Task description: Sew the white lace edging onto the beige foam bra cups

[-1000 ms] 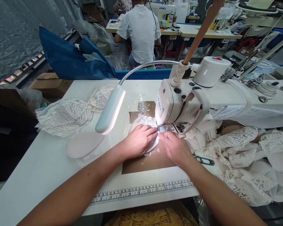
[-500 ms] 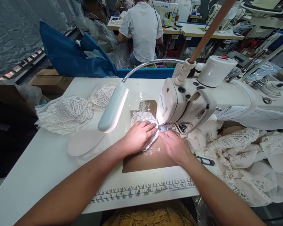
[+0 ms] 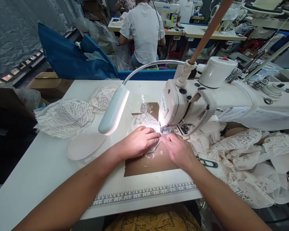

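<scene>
A white lace piece [image 3: 144,121], rounded like a cup, lies under the needle area of a white sewing machine [image 3: 174,102]. My left hand [image 3: 142,141] rests over the lace's near part, fingers together and bent, tips pressed by its right edge. From the right, my right hand [image 3: 179,149] meets that edge with thumb and forefinger pinched just in front of the presser foot. The bit of edge between those fingers is mostly hidden. Brown sheeting [image 3: 149,166] covers the table beneath both hands.
A lamp head [image 3: 114,110] hangs left of the hands. Lace pieces [image 3: 65,117] and an oval pad [image 3: 86,146] lie on the left; a lace heap [image 3: 252,170] fills the right. Thread snips [image 3: 208,163] sit beside my right wrist. Another person [image 3: 144,32] sits ahead.
My left hand has slid slightly back toward me, and more lace shows beyond its fingers. My right hand stays by the presser foot. The whole view has shifted a little.
</scene>
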The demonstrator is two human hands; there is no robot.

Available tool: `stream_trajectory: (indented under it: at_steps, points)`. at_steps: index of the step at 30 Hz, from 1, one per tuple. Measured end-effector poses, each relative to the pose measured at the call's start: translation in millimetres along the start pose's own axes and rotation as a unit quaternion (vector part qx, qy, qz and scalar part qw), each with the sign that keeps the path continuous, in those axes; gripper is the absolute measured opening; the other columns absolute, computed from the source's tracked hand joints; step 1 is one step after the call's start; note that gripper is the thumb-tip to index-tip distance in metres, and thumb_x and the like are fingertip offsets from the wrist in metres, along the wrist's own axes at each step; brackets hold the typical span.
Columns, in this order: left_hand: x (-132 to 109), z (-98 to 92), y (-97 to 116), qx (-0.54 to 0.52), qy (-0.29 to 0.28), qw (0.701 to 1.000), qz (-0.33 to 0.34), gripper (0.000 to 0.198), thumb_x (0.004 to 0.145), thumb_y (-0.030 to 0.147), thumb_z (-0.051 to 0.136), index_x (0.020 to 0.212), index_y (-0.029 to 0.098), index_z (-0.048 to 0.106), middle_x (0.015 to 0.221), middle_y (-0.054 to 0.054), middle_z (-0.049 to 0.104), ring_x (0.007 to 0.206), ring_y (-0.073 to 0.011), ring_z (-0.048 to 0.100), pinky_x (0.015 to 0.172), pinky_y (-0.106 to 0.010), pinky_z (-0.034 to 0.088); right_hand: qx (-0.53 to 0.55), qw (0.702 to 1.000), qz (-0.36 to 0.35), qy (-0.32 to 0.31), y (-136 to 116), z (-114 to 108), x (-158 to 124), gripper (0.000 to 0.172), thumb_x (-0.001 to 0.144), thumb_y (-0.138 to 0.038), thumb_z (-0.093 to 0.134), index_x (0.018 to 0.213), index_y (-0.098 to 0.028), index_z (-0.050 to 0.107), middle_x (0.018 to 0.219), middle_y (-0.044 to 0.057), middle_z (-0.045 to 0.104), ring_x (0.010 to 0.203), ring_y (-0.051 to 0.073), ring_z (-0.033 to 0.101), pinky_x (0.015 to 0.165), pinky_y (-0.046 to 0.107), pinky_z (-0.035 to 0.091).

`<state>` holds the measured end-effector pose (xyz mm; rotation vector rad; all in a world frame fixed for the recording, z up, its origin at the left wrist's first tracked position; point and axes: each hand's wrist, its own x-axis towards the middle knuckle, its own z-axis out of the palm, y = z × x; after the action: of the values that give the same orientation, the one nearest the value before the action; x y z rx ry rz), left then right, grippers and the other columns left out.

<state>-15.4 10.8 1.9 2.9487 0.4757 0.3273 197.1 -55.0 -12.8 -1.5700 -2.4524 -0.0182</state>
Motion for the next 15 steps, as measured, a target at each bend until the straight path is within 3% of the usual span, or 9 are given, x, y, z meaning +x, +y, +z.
stream_trajectory:
  at_steps: [6,15]
  points:
    - [-0.4,-2.7,-0.8,-0.026,-0.005,0.999,-0.021,0.025,0.099,0.021,0.041,0.109,0.016,0.063,0.127,-0.009,0.061,0.11,-0.0222,0.055,0.095,-0.039,0.041,0.019,0.999,0.046,0.005,1.1,2.7,-2.1,0.038,0.087,-0.01,0.044,0.115,-0.022,0.066,0.088,0.005,0.066,0.072,0.016,0.054,0.06,0.028,0.033]
    - [-1.9,2.8,-2.0,-0.046,0.016,0.998,-0.031,0.025,0.098,0.023,0.042,0.113,0.014,0.061,0.127,-0.01,0.061,0.111,-0.0231,0.055,0.095,-0.04,0.042,0.038,0.999,-0.029,0.013,0.7,-0.1,-2.9,0.042,0.084,-0.005,0.044,0.115,-0.024,0.067,0.083,0.003,0.061,0.072,0.015,0.049,0.059,0.027,0.031]
